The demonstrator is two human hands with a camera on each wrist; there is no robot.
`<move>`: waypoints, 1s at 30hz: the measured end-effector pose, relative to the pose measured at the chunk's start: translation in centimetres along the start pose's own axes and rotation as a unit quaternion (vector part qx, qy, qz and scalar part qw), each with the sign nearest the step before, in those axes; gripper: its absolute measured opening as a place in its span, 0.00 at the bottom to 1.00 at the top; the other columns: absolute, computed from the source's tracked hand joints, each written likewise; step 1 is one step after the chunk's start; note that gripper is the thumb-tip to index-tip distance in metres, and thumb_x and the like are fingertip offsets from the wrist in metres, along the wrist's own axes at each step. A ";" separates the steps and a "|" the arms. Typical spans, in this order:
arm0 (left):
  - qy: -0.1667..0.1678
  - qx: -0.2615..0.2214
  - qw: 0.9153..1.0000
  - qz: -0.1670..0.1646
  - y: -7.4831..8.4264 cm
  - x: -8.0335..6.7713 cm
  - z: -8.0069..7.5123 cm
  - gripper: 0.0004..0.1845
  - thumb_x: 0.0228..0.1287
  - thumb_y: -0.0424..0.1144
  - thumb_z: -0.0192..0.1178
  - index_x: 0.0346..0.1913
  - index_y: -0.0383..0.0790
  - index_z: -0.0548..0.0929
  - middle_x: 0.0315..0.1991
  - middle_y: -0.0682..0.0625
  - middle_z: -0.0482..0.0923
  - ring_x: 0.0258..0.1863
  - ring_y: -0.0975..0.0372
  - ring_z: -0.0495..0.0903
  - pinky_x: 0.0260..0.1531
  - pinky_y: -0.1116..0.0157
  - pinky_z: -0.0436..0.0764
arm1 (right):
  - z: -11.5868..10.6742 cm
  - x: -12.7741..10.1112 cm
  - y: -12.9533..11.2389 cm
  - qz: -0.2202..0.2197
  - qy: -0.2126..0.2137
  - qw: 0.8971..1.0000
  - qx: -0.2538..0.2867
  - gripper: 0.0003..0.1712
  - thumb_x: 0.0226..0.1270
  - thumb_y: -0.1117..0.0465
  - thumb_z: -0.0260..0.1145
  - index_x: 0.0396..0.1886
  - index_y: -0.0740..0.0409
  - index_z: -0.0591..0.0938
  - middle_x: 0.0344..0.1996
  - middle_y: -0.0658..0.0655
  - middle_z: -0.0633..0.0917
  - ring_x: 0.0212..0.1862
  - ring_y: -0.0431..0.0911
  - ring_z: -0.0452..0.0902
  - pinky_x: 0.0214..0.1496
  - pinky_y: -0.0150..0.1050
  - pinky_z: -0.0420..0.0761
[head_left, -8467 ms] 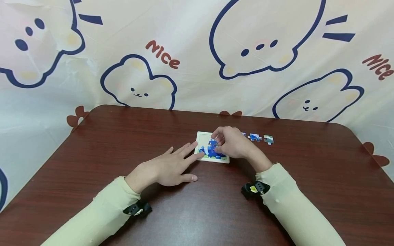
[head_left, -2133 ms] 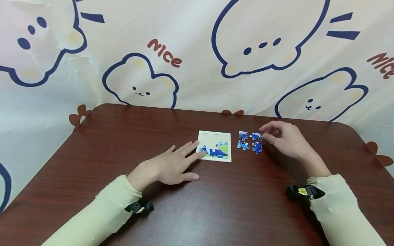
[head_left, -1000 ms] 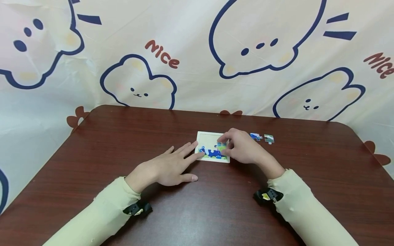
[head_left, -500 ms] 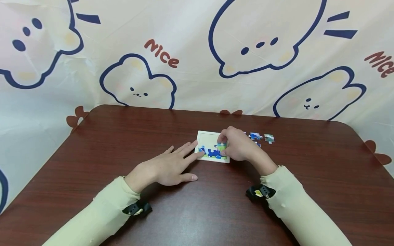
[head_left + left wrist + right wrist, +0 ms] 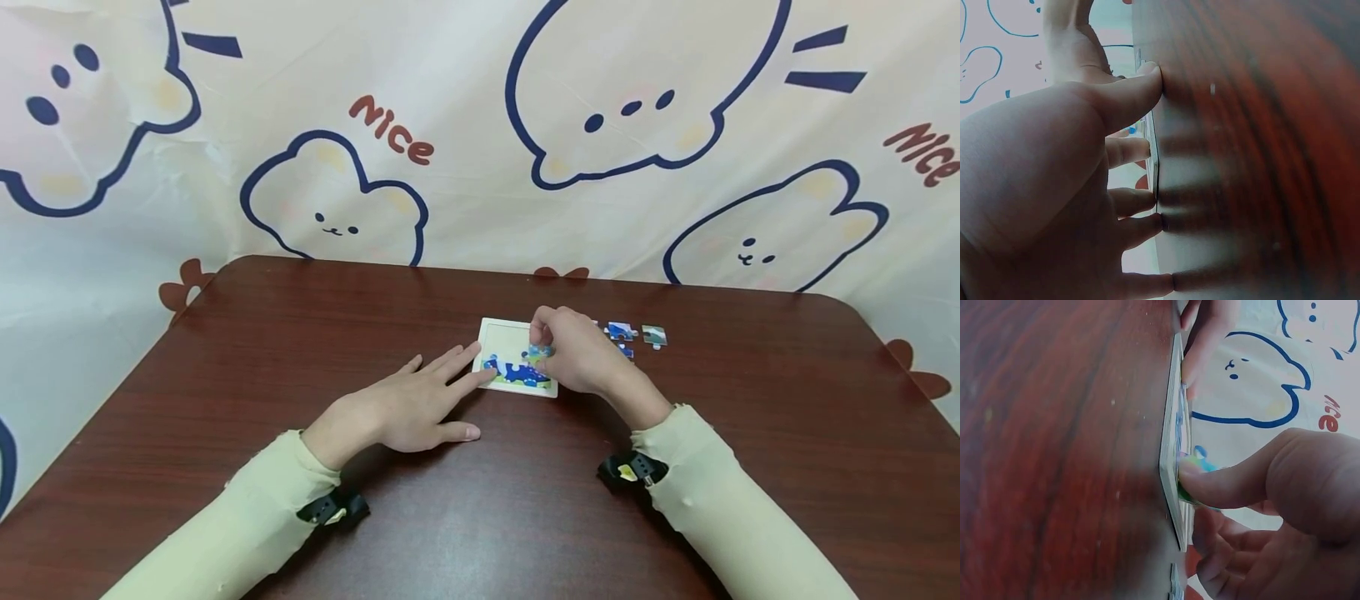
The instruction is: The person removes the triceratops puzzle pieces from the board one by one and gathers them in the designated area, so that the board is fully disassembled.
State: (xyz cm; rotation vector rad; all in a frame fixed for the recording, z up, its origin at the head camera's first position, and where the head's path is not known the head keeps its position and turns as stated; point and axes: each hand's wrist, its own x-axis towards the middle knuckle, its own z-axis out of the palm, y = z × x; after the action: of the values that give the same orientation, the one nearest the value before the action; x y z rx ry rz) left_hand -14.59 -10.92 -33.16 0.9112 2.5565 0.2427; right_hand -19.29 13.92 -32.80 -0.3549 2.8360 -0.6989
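Observation:
A small white-framed jigsaw tray [image 5: 504, 336] lies on the table in the head view, with blue dinosaur pieces [image 5: 517, 372] along its near side. My left hand [image 5: 405, 408] is spread flat, its fingertips resting on the tray's left edge and the table beside it. Over the right part of the tray, my right hand [image 5: 581, 350] pinches a green-and-blue puzzle piece [image 5: 1192, 494] between thumb and fingers. In the right wrist view that piece stands tilted against the tray; the fingers hide part of it.
Loose puzzle pieces lie right of the tray, among them a blue one [image 5: 620, 331] and a greenish one [image 5: 654, 336]; my right hand partly covers others. The brown table [image 5: 480, 517] ends at a cartoon-printed curtain [image 5: 472, 217] behind.
About two seconds ago my right hand was at the loose pieces; it has since moved left onto the tray and now pinches the green-and-blue piece there. My left hand has stayed put.

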 end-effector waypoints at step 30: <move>0.006 0.001 1.000 0.003 -0.2 -0.1 0.2 0.40 0.79 0.61 0.56 0.86 0.55 0.56 0.90 0.47 0.36 0.89 0.49 0.41 0.80 0.30 0.51 | -1.5 -0.5 0.9 -0.033 -0.020 0.999 -0.019 0.19 0.67 0.59 0.78 0.55 0.58 0.89 0.49 0.59 0.90 0.47 0.50 0.83 0.56 0.48 0.86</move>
State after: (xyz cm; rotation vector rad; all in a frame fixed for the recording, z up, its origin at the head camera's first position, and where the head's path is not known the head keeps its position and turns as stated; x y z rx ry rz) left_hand -14.54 -11.09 -33.33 0.9202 2.5655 0.2466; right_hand -19.35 15.43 -31.85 -0.4641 2.8147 -0.6448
